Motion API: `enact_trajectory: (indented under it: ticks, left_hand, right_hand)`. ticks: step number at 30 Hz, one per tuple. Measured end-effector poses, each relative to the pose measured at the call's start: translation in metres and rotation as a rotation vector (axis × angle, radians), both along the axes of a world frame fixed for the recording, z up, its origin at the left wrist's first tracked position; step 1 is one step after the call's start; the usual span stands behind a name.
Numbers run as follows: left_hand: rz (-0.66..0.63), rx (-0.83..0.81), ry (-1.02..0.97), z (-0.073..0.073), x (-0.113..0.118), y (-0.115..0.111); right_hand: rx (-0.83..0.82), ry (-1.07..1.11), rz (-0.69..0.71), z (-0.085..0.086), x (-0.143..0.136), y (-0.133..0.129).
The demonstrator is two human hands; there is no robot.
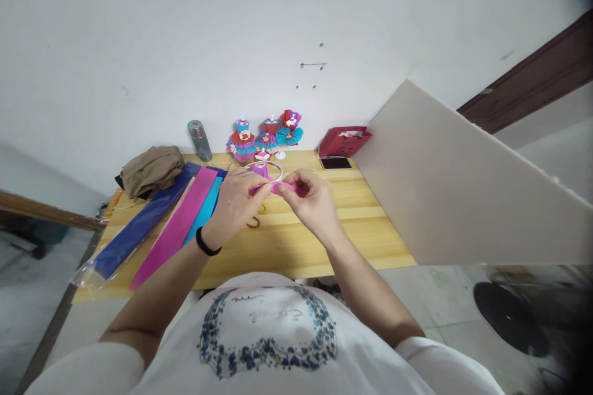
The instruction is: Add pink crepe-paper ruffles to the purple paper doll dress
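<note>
My left hand (238,200), with a black band on its wrist, is closed at the near side of a thin white ring (280,169) held above the table. A bright pink strip (277,188), perhaps crepe paper, runs across the ring's near edge between both hands. My right hand (312,200) pinches the strip's right part between thumb and fingers. Some of the strip is hidden behind the fingers. Below the hands, a red-brown loop (253,222) and a yellow loop (263,208) lie on the wooden table (287,253).
At the left lie a magenta sheet (171,222), a light blue sheet (204,210), a bagged dark blue sheet (134,231) and a brown cloth (152,171). Along the wall stand a flask (199,141), small dress-form figures (243,141) and a red bag (340,143). A pale panel (463,197) borders the right.
</note>
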State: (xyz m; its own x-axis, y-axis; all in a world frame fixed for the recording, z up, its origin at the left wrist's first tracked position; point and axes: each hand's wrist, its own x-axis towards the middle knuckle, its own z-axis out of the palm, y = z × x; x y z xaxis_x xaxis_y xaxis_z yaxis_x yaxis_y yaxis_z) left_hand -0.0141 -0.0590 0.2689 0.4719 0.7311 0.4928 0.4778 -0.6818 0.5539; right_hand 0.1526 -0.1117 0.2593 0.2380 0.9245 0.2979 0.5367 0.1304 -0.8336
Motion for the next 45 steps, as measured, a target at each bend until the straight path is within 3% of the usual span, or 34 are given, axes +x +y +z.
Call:
enact_trajectory:
  ticks: [6, 14, 21, 31, 45]
  left_hand:
    - [-0.018, 0.019, 0.023, 0.001, 0.000, -0.002]
    - [-0.003, 0.052, 0.027, 0.001, -0.001, -0.005]
    - [-0.011, -0.069, -0.050, 0.005, 0.000, -0.012]
    - [-0.027, -0.077, -0.091, 0.006, 0.002, -0.015]
    - [-0.081, -0.009, -0.064, 0.003, 0.002, -0.016]
  right_hand:
    - [0.025, -0.038, 0.095, 0.004, 0.000, -0.001]
    - [0.088, -0.009, 0.098, 0.007, -0.008, -0.006]
    - [0.122, 0.065, 0.149, 0.003, -0.006, -0.009]
    - [0.125, 0.157, 0.144, 0.001, -0.005, -0.013]
    - [0.125, 0.187, 0.006, -0.003, 0.000, -0.008]
